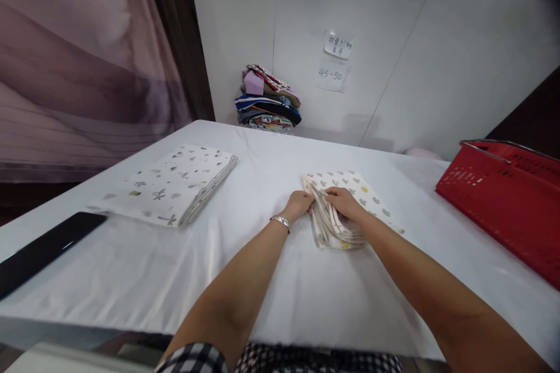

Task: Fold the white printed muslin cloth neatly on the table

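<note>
Lying a little right of the table's middle, the folded patterned cloth [350,204] is a soft, cream-white rectangle printed with small grey and yellow shapes, its layered edges fanned loosely along the near-left side. The left hand [299,205], a silver bracelet [281,221] at its wrist, is curled at the cloth's left edge, fingers bent in against the stacked folds and touching them; how firmly it pinches the layers cannot be told. The right hand [346,201] rests palm-down on top of the same cloth, fingers mostly flat and slightly bent toward the left edge, pressing the fabric rather than closing round it. Both bare forearms reach in from the bottom of the view.

Under the cloth spreads a smooth white table cover [144,268], faintly creased. Well to the left lies another folded cloth [172,185], larger, flat and white with scattered grey motifs. A glossy black slab [44,250] sits near the left table edge. At the right stands a red plastic basket [507,204] with slotted walls. Against the pale back wall sits a stack of coloured fabrics [268,99], with two paper notes [336,61] stuck beside it.
</note>
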`<act>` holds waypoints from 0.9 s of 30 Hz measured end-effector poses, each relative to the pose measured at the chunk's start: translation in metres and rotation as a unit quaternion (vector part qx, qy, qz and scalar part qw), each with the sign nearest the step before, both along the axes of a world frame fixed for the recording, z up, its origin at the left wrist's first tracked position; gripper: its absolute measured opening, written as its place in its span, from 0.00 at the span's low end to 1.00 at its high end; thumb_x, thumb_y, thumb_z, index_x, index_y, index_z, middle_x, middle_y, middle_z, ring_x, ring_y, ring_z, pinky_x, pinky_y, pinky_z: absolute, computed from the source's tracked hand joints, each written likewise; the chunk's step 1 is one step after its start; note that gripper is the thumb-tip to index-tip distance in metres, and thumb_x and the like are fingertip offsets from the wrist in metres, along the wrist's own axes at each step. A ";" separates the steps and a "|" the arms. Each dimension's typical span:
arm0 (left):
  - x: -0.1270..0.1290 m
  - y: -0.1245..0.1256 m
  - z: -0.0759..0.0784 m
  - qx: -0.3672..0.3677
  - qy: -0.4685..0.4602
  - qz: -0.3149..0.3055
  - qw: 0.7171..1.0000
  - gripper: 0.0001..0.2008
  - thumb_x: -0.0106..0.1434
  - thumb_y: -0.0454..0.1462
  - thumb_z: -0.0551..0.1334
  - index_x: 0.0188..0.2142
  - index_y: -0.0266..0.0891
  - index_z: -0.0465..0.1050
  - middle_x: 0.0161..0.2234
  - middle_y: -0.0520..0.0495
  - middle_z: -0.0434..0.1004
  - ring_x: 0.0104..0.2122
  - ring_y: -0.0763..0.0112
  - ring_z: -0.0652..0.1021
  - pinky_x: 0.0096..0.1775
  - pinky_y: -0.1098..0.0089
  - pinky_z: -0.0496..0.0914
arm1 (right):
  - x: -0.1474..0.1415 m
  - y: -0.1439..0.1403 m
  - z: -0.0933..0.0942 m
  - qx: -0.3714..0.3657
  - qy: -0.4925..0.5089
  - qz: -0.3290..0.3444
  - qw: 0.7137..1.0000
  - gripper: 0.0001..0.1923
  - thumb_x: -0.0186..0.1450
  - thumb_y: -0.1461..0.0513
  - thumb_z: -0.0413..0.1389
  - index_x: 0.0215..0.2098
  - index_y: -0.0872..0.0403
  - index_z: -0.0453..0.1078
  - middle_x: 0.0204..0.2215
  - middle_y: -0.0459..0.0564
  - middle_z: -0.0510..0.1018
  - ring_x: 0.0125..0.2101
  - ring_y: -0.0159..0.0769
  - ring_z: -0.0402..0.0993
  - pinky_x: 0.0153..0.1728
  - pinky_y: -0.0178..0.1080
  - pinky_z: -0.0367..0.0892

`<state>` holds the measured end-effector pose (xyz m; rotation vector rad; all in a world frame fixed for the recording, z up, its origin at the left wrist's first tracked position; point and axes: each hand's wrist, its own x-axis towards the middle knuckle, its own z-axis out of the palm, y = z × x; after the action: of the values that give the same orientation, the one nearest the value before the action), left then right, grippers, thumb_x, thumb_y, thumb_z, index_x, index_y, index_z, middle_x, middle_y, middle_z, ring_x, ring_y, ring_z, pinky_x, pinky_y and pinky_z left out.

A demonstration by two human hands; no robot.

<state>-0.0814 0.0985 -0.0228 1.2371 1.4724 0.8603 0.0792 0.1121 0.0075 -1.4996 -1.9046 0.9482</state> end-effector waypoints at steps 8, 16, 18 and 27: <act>0.002 0.001 0.001 -0.016 0.027 0.007 0.999 0.10 0.53 0.35 0.58 0.17 0.36 0.67 0.12 0.50 0.66 0.15 0.74 0.69 0.22 0.75 0.62 | 0.005 0.000 -0.009 -0.096 0.168 -0.059 0.979 0.11 0.49 0.61 0.55 0.31 0.54 0.73 0.15 0.40 0.70 0.17 0.29 0.63 0.20 0.32 0.58; 0.006 -0.004 0.016 -0.087 0.008 0.000 0.996 0.12 0.53 0.35 0.58 0.15 0.35 0.65 0.12 0.50 0.66 0.12 0.77 0.63 0.18 0.74 0.56 | 0.005 0.000 -0.009 -0.118 0.195 -0.053 0.972 0.10 0.48 0.61 0.57 0.30 0.54 0.73 0.16 0.41 0.71 0.17 0.29 0.63 0.20 0.32 0.59; 0.003 -0.004 0.019 -0.101 0.007 -0.002 0.995 0.12 0.53 0.35 0.58 0.15 0.34 0.65 0.12 0.50 0.66 0.12 0.78 0.62 0.17 0.74 0.53 | 0.006 0.000 -0.009 -0.117 0.196 -0.054 0.972 0.10 0.48 0.61 0.58 0.30 0.54 0.73 0.16 0.40 0.71 0.17 0.29 0.63 0.20 0.32 0.59; -0.006 -0.003 0.022 -0.120 0.002 0.020 0.993 0.15 0.58 0.36 0.57 0.16 0.34 0.65 0.09 0.53 0.58 0.12 0.79 0.57 0.19 0.74 0.51 | 0.006 -0.003 -0.007 -0.116 0.206 -0.064 0.970 0.11 0.48 0.61 0.59 0.31 0.55 0.73 0.17 0.40 0.71 0.18 0.28 0.64 0.21 0.31 0.59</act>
<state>-0.0877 0.0955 -0.0011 1.0342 1.5581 0.6852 0.0855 0.1095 0.0000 -1.3971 -1.4248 1.3375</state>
